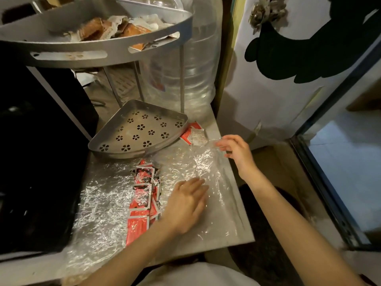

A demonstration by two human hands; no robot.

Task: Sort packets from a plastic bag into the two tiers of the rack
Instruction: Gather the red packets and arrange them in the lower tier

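A crinkled clear plastic bag (115,203) lies spread flat over the grey counter (237,234); its near-left end runs out of view at the bottom edge. A column of red packets (142,201) lies in or under the film, their print blurred by the wrinkles, and whether they sit inside the bag cannot be told. The left hand (186,205) rests palm down on the plastic just right of that column, fingers loosely spread and flat, gripping nothing visible. The right hand (237,151), farther and to the right, pinches the bag's far edge between thumb and fingertips, the other fingers curled; the film there is nearly invisible. Just beyond it a red packet (190,130) and a small whitish packet (198,137) lie on the counter, touching the lower tier (138,131) of the rack, a perforated metal tray. The upper tier (92,42) holds orange and white packets (115,27), partly hidden by its rim. A large clear water bottle (191,79) stands behind.
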